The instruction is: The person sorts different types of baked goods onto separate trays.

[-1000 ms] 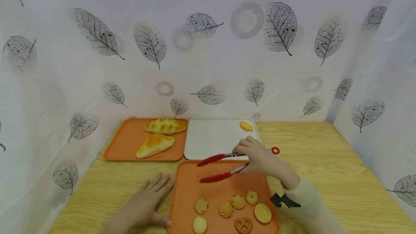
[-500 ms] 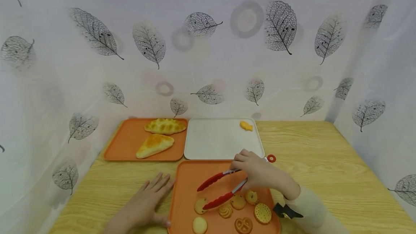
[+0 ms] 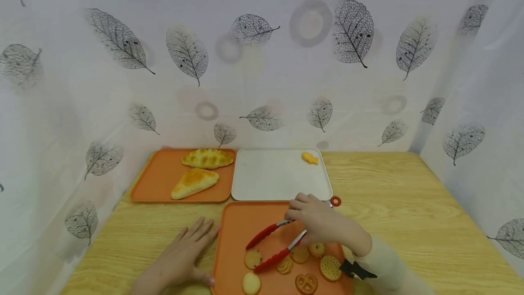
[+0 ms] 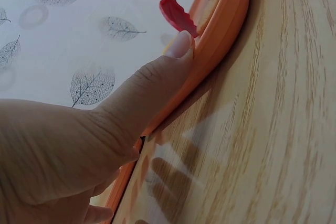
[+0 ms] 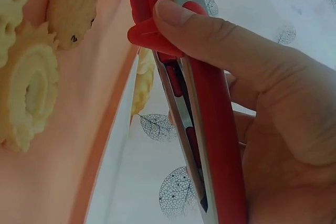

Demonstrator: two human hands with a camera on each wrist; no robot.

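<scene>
My right hand (image 3: 317, 220) grips a pair of red-tipped tongs (image 5: 218, 145), thumb along one handle in the right wrist view. The spread tong tips stand on either side of a round chocolate-chip cookie (image 3: 252, 258) on the near orange tray (image 3: 241, 215). A plain round cookie (image 3: 251, 283) lies just below it. Under and beside the lower tong arm are a swirl cookie (image 3: 285, 266) and another chip cookie (image 3: 300, 255). My left hand (image 3: 180, 256) lies with fingers spread at the tray's left edge, its thumb (image 4: 152, 80) against the rim.
Farther right on the near tray are a pretzel cookie (image 3: 306, 284), a dotted round cookie (image 3: 330, 268) and a ring-topped cookie (image 3: 316, 249). Behind it, a white tray (image 3: 274, 172) holds a fish-shaped cracker (image 3: 309, 158). An orange tray (image 3: 151, 181) at back left bears two breads (image 3: 195, 183).
My right hand has come down and nearer with the tongs, bringing their tips from above the tray's upper part to around the chip cookie. The left hand stays in place.
</scene>
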